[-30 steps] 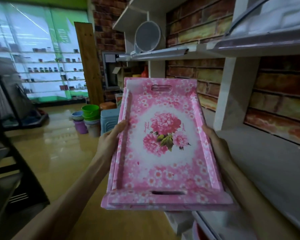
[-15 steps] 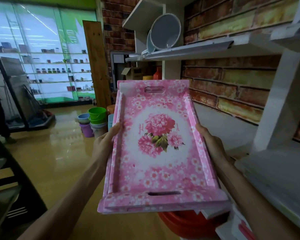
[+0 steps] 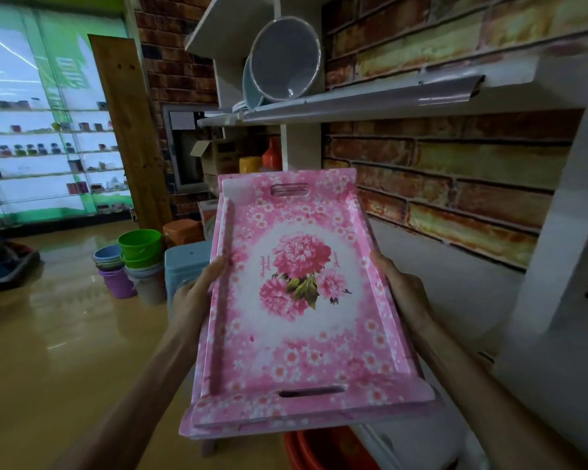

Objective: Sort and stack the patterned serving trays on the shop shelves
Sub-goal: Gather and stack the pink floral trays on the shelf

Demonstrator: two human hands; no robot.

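Both hands carry the load: the left hand (image 3: 197, 293) is curled round the left long edge of the pink flowered tray (image 3: 296, 300), thumb lying on the rim, and the right hand (image 3: 401, 293) clasps the right long edge in the same way, thumb on top and fingers hidden beneath. At the near end a second rim shows just below the top one, so this looks like a small stack of trays held as one, though how many I cannot tell.

Relative to the tray, the grey shelf (image 3: 455, 300) lies to the right and a little lower, running along the brick wall; the tray hangs in the air beside it, over the shop floor and not touching it. Its long axis points away from the person, far end tipped up, one handle slot at the far end and one at the near end. That axis runs roughly along the shelf's front edge, so the right hand is the nearer one to the shelf. My judgement is that the coming move is a sideways swing to the right, led by the right hand, with the far end brought down level before the stack is set on the board.
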